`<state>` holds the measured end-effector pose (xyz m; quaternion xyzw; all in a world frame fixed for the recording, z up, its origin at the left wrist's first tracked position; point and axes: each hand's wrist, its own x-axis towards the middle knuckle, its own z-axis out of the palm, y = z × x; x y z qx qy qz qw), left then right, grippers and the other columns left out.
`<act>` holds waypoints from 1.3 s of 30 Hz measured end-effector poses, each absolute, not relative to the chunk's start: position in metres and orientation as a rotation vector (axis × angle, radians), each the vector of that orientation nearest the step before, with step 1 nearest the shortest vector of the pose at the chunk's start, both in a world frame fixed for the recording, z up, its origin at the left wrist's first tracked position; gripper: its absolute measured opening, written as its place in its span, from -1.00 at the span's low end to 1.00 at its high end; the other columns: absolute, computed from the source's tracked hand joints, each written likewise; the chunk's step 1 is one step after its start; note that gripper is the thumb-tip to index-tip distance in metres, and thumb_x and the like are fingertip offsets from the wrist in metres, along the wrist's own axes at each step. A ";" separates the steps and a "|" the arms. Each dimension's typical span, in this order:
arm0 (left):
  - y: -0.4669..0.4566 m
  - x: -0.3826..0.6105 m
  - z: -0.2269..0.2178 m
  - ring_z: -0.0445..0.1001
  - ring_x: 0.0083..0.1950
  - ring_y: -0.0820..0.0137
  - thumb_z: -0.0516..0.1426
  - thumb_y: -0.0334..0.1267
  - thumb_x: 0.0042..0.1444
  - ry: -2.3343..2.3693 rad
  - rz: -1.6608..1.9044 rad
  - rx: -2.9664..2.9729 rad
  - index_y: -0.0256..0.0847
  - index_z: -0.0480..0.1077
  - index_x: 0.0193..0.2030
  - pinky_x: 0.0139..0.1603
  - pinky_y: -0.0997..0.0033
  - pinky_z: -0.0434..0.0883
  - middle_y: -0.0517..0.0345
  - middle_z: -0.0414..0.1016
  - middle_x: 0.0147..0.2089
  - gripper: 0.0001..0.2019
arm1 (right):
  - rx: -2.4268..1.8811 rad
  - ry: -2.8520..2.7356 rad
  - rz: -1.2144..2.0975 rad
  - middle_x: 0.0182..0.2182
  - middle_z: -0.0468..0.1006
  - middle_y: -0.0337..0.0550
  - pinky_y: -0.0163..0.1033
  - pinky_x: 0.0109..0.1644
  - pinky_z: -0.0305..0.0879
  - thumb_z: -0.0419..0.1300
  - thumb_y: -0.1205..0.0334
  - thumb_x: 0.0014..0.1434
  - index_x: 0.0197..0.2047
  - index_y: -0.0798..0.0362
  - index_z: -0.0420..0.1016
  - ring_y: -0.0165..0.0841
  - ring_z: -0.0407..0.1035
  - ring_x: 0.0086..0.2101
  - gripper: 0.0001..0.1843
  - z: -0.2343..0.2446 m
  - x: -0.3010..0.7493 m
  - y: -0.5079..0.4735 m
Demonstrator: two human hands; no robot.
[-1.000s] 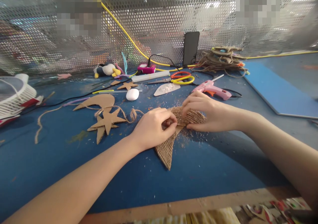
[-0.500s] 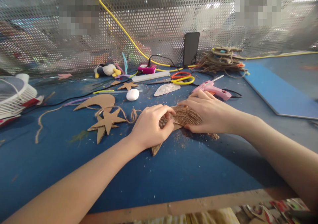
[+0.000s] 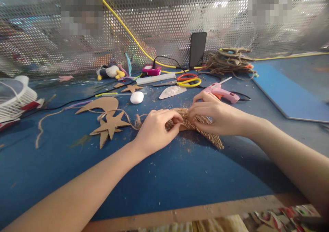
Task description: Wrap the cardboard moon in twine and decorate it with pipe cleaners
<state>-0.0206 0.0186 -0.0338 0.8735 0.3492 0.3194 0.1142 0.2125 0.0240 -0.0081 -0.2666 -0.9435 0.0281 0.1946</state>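
Observation:
A crescent-shaped cardboard piece wrapped in jute twine (image 3: 205, 131) lies on the blue table (image 3: 180, 177), held between both hands. My left hand (image 3: 156, 131) curls over its left end, thumb and fingers pinched on the wrapped edge. My right hand (image 3: 217, 117) grips the top of the arc, fingertips pinching close to the left hand's. The crescent's right tip points out below my right wrist. A loose twine strand (image 3: 128, 117) trails left from the piece.
Bare cardboard star (image 3: 111, 124) and moon (image 3: 102, 105) cutouts lie to the left. Behind the hands are a pink glue gun (image 3: 222, 93), scissors (image 3: 189, 81), a white egg-shaped object (image 3: 136, 97), a standing phone (image 3: 197, 50) and a twine bundle (image 3: 228, 60). A white fan (image 3: 14, 96) sits far left.
The wrapped crescent has been turned: its long tip, which pointed toward me a second ago, now points right under my right wrist. Both hands shifted their grip along it.

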 end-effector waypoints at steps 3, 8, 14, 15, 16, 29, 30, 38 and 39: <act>0.017 -0.020 -0.032 0.52 -0.32 0.44 0.21 -0.48 0.07 1.031 0.929 2.538 -0.14 0.49 -0.22 -0.18 0.36 0.37 0.32 0.60 -0.32 -0.82 | -0.675 -2.661 0.113 -0.30 0.59 -0.13 -0.01 0.07 0.19 0.13 0.36 0.23 -0.30 -0.01 0.51 -0.18 0.27 -0.10 -0.86 -0.008 0.211 0.025; 0.017 -0.020 -0.031 0.50 -0.36 0.45 0.21 -0.49 0.05 1.041 0.921 2.543 -0.13 0.50 -0.20 -0.18 0.38 0.39 0.32 0.59 -0.35 -0.79 | -0.636 -2.637 0.170 -0.28 0.59 -0.13 -0.02 0.10 0.18 0.15 0.35 0.24 -0.31 0.01 0.52 -0.21 0.25 -0.10 -0.87 -0.009 0.209 0.024; 0.017 -0.020 -0.031 0.49 -0.38 0.48 0.20 -0.50 0.04 1.038 0.919 2.511 -0.14 0.51 -0.21 -0.19 0.44 0.40 0.32 0.58 -0.35 -0.79 | -0.666 -2.636 0.150 -0.28 0.58 -0.11 -0.03 0.09 0.18 0.15 0.37 0.21 -0.33 0.03 0.53 -0.19 0.21 -0.07 -0.85 -0.013 0.206 0.023; 0.017 -0.019 -0.031 0.48 -0.38 0.48 0.20 -0.50 0.04 1.041 0.916 2.500 -0.15 0.51 -0.21 -0.19 0.45 0.41 0.32 0.58 -0.35 -0.79 | -0.673 -2.635 0.145 -0.28 0.58 -0.11 -0.03 0.08 0.18 0.15 0.38 0.21 -0.33 0.03 0.53 -0.19 0.20 -0.07 -0.85 -0.014 0.206 0.023; 0.017 -0.019 -0.031 0.48 -0.39 0.48 0.20 -0.50 0.04 1.044 0.913 2.491 -0.15 0.51 -0.21 -0.20 0.45 0.41 0.31 0.58 -0.35 -0.79 | -0.679 -2.634 0.140 -0.28 0.58 -0.11 -0.02 0.08 0.18 0.15 0.39 0.20 -0.34 0.03 0.53 -0.19 0.20 -0.07 -0.85 -0.014 0.206 0.022; 0.019 -0.020 -0.034 0.49 -0.36 0.45 0.20 -0.47 0.05 1.071 0.909 2.456 -0.16 0.49 -0.22 -0.23 0.43 0.41 0.27 0.58 -0.31 -0.82 | -0.778 -2.541 0.211 -0.38 0.49 -0.14 -0.09 -0.01 0.23 0.21 0.42 0.09 -0.36 0.04 0.49 -0.20 0.22 -0.11 -0.91 -0.021 0.199 0.021; 0.019 -0.020 -0.034 0.50 -0.36 0.45 0.20 -0.47 0.05 1.070 0.910 2.458 -0.16 0.49 -0.22 -0.23 0.43 0.41 0.27 0.58 -0.30 -0.82 | -0.788 -2.533 0.210 -0.39 0.47 -0.14 -0.10 -0.02 0.23 0.21 0.43 0.08 -0.36 0.05 0.48 -0.21 0.22 -0.13 -0.91 -0.022 0.198 0.020; 0.020 -0.021 -0.034 0.48 -0.38 0.48 0.20 -0.50 0.02 1.056 0.927 2.433 -0.18 0.49 -0.22 -0.29 0.47 0.40 0.25 0.58 -0.30 -0.80 | -0.796 -2.549 0.132 -0.43 0.42 -0.14 -0.13 -0.12 0.24 0.21 0.46 0.05 -0.42 0.08 0.42 -0.23 0.21 -0.21 -0.89 -0.023 0.194 0.019; 0.020 -0.021 -0.034 0.48 -0.38 0.48 0.20 -0.50 0.03 1.057 0.927 2.429 -0.18 0.49 -0.22 -0.29 0.47 0.40 0.25 0.58 -0.30 -0.80 | -0.791 -2.551 0.129 -0.44 0.43 -0.15 -0.13 -0.12 0.24 0.21 0.46 0.05 -0.43 0.08 0.42 -0.23 0.22 -0.20 -0.89 -0.022 0.195 0.019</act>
